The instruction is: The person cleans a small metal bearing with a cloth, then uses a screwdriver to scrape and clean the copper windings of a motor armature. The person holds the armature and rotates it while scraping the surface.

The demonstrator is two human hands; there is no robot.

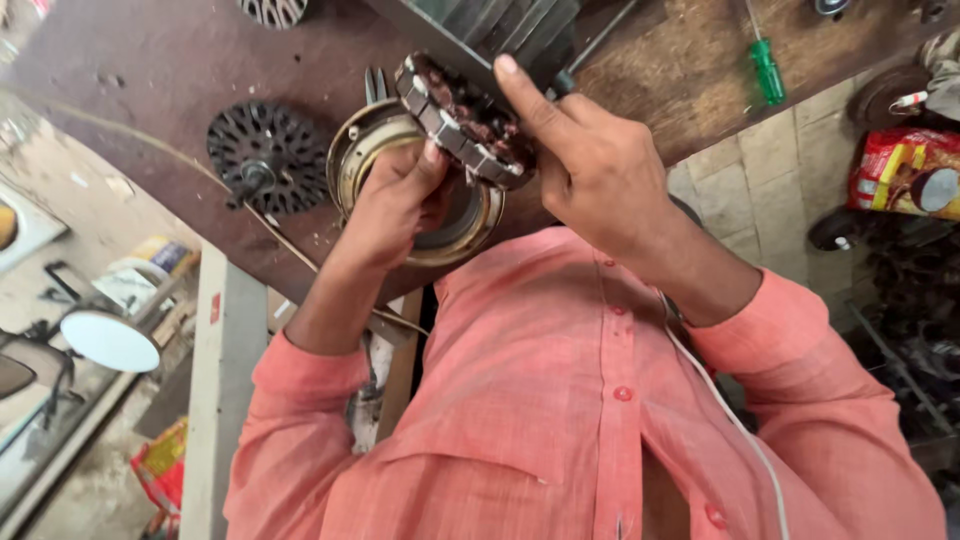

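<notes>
A round motor stator with dark copper windings and a grey metal rim is held tilted above the brown wooden table. My right hand grips its right side, forefinger stretched over the upper edge. My left hand pinches its lower left edge with fingertips. Directly beneath lies a round brass-coloured metal housing, partly hidden by both hands.
A black slotted disc with a short shaft lies left of the housing. A green-handled screwdriver rests at the table's far right. A red and yellow packet sits on the right. A round mirror is down left.
</notes>
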